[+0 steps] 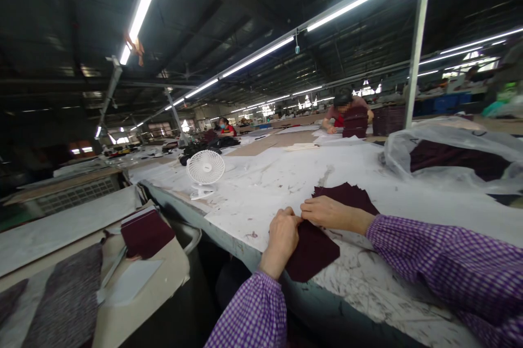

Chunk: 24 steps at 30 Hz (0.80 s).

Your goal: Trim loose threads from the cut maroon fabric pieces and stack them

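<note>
1. Left hand (283, 234), in the head view, is curled, thumb and forefinger closed on the upper edge of a maroon piece (314, 256).
2. Right hand (327, 212) meets it there, fingertips drawn together, seemingly pinching the same edge.
3. That piece lies at the near side of the white-topped table (269, 174), one corner reaching over the rim.
4. I'd judge it partway through handling; the jagged maroon cloth (347, 195) beyond looks unworked.
5. Whether the maroon stack (147, 232) off left is finished, I can't tell.
</note>
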Motion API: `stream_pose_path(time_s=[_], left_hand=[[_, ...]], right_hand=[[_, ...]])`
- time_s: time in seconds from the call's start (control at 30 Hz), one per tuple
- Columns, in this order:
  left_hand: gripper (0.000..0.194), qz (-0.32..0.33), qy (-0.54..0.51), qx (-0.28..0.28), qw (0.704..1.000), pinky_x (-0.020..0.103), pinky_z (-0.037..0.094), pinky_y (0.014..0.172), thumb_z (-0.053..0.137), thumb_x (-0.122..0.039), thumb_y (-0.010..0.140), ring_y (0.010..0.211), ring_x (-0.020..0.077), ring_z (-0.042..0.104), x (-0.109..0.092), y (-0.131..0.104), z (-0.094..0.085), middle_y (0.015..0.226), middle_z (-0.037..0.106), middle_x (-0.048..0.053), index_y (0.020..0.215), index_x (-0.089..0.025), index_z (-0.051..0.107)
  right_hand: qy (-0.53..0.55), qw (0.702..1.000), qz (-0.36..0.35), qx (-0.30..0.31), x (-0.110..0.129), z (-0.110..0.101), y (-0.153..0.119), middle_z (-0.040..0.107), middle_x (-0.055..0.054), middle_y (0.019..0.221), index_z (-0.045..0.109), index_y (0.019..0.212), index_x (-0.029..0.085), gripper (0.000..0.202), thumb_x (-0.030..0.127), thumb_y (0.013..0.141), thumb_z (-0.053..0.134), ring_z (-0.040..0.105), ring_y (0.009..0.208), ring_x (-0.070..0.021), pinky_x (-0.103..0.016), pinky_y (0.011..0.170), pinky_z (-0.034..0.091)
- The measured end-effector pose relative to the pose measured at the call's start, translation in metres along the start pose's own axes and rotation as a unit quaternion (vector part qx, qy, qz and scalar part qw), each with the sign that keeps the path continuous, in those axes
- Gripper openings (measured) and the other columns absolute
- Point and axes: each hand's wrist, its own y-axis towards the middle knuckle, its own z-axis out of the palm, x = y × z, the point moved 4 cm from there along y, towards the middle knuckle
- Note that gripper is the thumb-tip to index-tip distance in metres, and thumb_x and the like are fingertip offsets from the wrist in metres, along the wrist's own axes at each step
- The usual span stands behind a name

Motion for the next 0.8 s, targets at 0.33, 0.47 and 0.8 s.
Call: stream_pose_path(time_s=[0.33,0.47,0.8], left_hand=[[0.041,0.012,0.023,0.002,1.000,0.031,0.042,0.083,0.034,-0.011,0.086,0.090,0.0209,0.050,-0.005,-0.003,-0.003,0.094,0.059,0.007,0.101,-0.024,0.070],[0.041,0.013,0.030,0.003,0.999,0.030,0.042,0.082,0.036,-0.011,0.086,0.090,0.0200,0.051,-0.004,-0.003,0.000,0.096,0.059,0.006,0.104,-0.026,0.069],[0.031,-0.006,0.010,0.009,1.000,0.028,0.043,0.077,0.046,-0.014,0.085,0.088,0.0190,0.056,0.018,-0.013,-0.019,0.088,0.064,0.004,0.092,-0.027,0.073]], right_hand=[[0.131,0.982,0.126,-0.046,-0.017,-0.019,-0.002,0.061,-0.010,0.096,0.062,0.109,0.014,0.036,0.006,0.085,0.037,0.057,0.083,-0.0183,-0.030,0.074,0.043],[0.208,0.971,0.106,-0.042,-0.002,-0.025,0.002,0.062,-0.008,0.087,0.063,0.097,0.014,0.031,0.006,0.082,0.037,0.057,0.080,-0.0175,-0.030,0.075,0.044],[0.175,0.977,0.123,0.001,0.009,-0.010,-0.005,0.060,-0.008,0.084,0.064,0.087,0.015,0.027,0.009,0.084,0.038,0.057,0.077,-0.0169,-0.027,0.071,0.043]])
